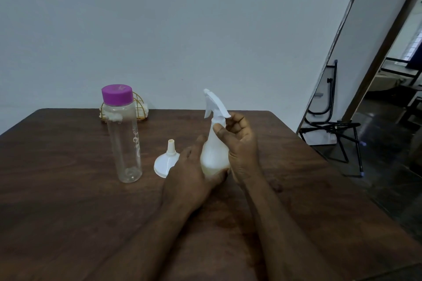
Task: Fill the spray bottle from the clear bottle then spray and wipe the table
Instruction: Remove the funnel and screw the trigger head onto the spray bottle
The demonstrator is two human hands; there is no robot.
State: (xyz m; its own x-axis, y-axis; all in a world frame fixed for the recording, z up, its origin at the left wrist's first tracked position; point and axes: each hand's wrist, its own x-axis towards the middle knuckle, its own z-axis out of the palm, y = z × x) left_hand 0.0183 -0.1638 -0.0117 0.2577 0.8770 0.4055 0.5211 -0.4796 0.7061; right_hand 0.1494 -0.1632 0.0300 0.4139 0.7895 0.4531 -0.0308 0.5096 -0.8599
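Observation:
A white spray bottle (214,150) stands upright near the middle of the dark wooden table (68,201), its trigger head on top. My left hand (187,175) wraps the bottle's lower body from the left. My right hand (239,143) grips its neck just under the trigger head. A white funnel (165,162) rests upside down, spout up, just left of my left hand. Further left stands the clear bottle (124,139), which looks empty and carries a purple cap.
A gold wire holder with white tissue (140,109) sits at the table's far edge behind the clear bottle. A plain wall backs the table. To the right, a black metal frame (331,130) stands on the floor beside a doorway.

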